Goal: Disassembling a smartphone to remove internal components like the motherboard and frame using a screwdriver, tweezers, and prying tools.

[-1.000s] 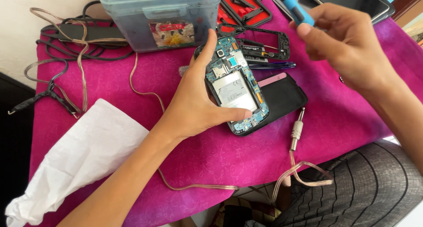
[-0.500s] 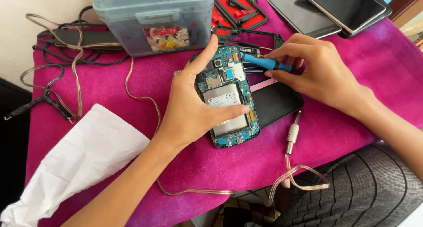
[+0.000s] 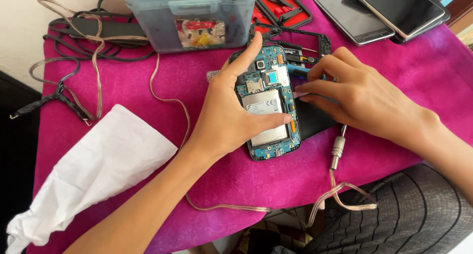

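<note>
On the cloth, head view: we are working over an opened phone (image 3: 268,103) lying on the magenta cloth (image 3: 197,86).
Left hand (image 3: 226,111): we are gripping the phone, thumb and forefinger spread around it.
Right hand (image 3: 364,99): we are pinching a blue screwdriver (image 3: 300,70) at the phone's right edge.

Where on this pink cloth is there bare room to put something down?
Bare pink cloth lies at the right, between the right hand and the two dark phones. Another patch lies between the white crumpled paper and the left hand. Around the opened blue-boarded phone and translucent plastic box it is crowded.
</note>
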